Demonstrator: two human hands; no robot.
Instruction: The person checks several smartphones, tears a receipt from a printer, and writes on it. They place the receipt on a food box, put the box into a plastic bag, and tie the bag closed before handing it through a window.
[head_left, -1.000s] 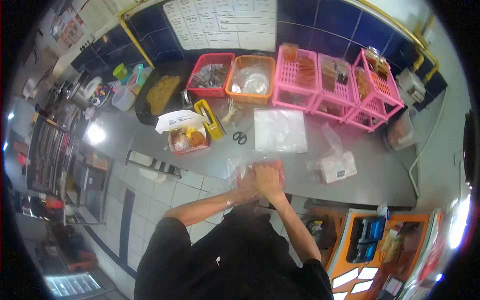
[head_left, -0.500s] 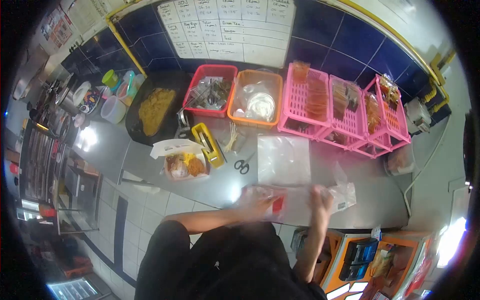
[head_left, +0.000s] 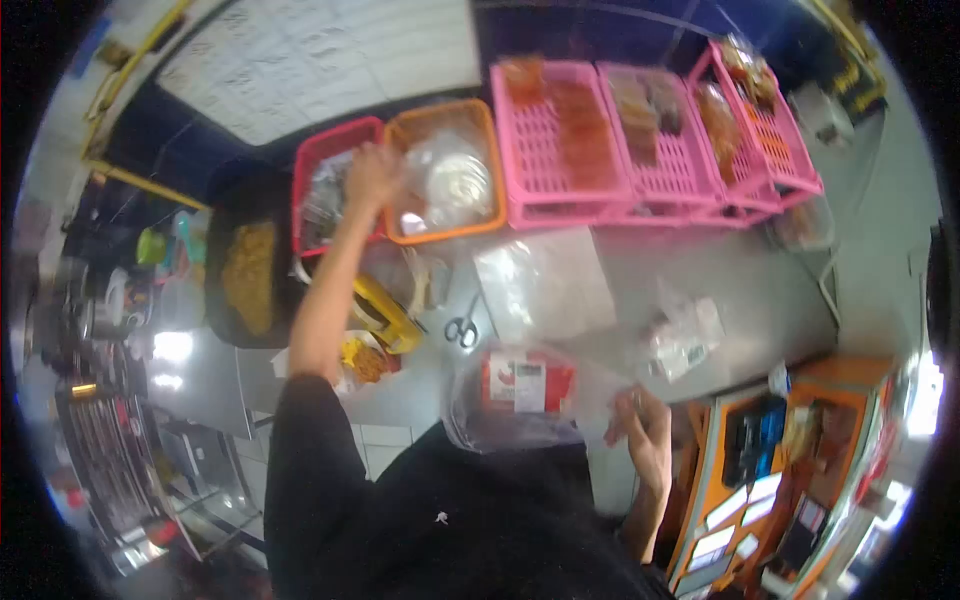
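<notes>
The person stands at a steel counter (head_left: 690,270) and the two hands are far apart. The left hand (head_left: 372,172) is stretched forward on a long arm and rests at the place where the red basket (head_left: 318,160) meets the orange basket (head_left: 440,120); the fingers look bent downward over the rims, but the picture is blurred there and I cannot tell if they pinch something. The red basket holds shiny metal pieces, and the orange basket holds clear plastic bags. The right hand (head_left: 640,425) is low at the near edge of the counter, with fingers loosely curled on the corner of a clear plastic bag (head_left: 525,400). This bag lies at the near edge of the counter, directly before the person's body, and inside it there is a red packet with a white label (head_left: 527,380). Behind the bag, toward the wall, a flat stack of clear sheets (head_left: 545,285) lies on the counter, and just left of it are small scissors (head_left: 460,330). A yellow tape dispenser (head_left: 385,312) stands left of the scissors, near the left forearm, and beside it is a small tray with food (head_left: 365,358). A black tray with yellow-brown food (head_left: 248,270) lies further left. Three pink baskets (head_left: 640,130) with brown packets stand in a row along the blue tiled wall, right of the orange basket. A small crumpled bag with a label (head_left: 685,335) lies on the counter, above the right hand.
</notes>
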